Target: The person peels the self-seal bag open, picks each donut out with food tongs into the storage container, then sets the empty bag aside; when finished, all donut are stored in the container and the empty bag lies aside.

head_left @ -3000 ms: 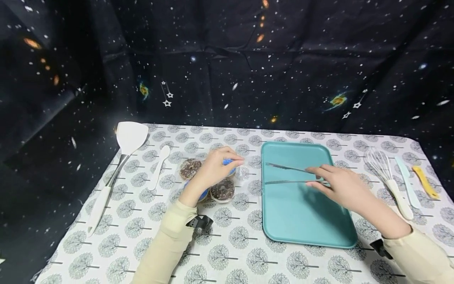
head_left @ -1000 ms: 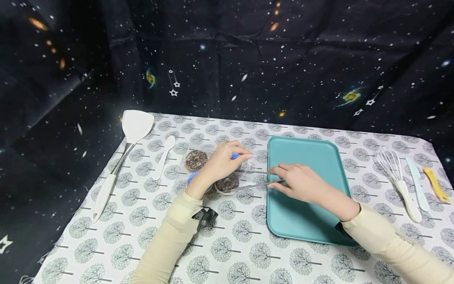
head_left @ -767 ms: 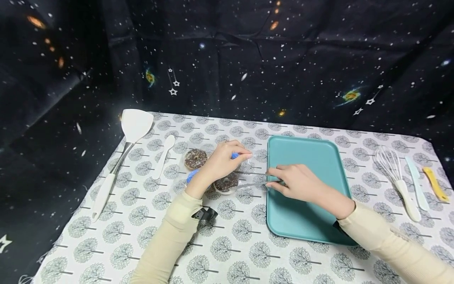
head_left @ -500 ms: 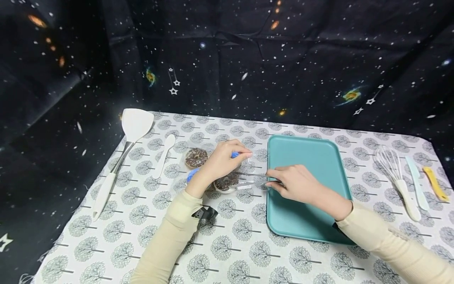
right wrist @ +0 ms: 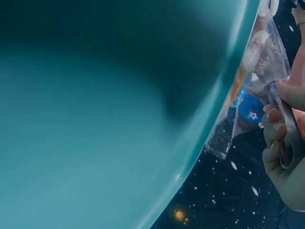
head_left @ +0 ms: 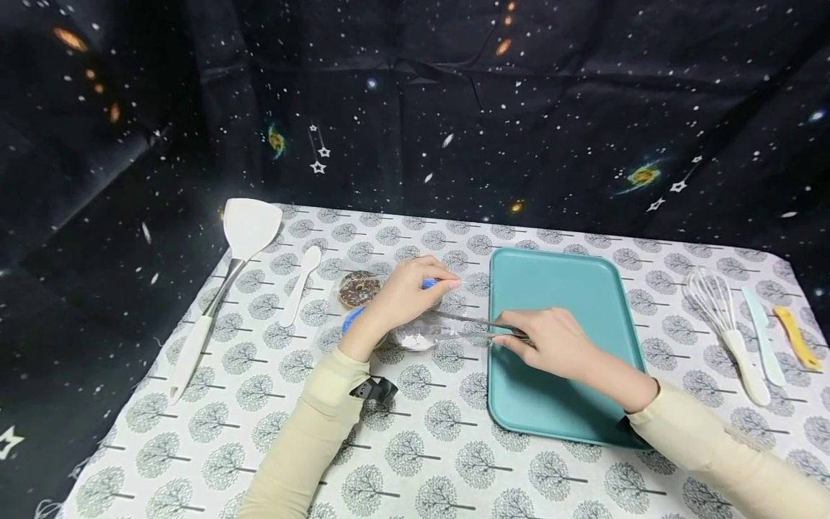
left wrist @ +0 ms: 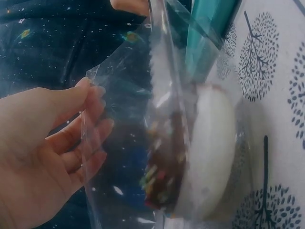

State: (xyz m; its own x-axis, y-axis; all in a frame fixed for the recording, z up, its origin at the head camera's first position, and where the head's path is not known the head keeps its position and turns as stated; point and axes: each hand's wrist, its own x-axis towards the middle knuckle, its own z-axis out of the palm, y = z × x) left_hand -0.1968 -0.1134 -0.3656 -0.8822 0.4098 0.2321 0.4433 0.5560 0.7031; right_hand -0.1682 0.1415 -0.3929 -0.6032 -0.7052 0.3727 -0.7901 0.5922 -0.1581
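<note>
Thumb and fingertips of my left hand (head_left: 408, 292) pinch the edge of a clear plastic bag (left wrist: 121, 105), holding its mouth raised. My right hand (head_left: 547, 342) grips metal tongs (head_left: 472, 320) whose arms reach into the bag. In the left wrist view a chocolate doughnut with sprinkles (left wrist: 167, 167) stands tilted on edge at the serrated tong arm, its pale underside to the right. Another chocolate doughnut (head_left: 359, 289) and a blue one (head_left: 352, 318) lie farther left in the bag. More blue shows behind my left fingers. Bag glare partly hides the tong tips.
A teal tray (head_left: 551, 404) lies under my right hand. To the left are a white spatula (head_left: 249, 227) and a white spoon (head_left: 300, 288). A whisk (head_left: 726, 328), a pale blue knife (head_left: 761, 335) and a yellow-handled tool (head_left: 796, 336) lie right.
My right hand has carried the tongs left from over the tray into the bag. Their arms have drawn closer together, and the near chocolate doughnut has tipped up. The left hand keeps its pinch.
</note>
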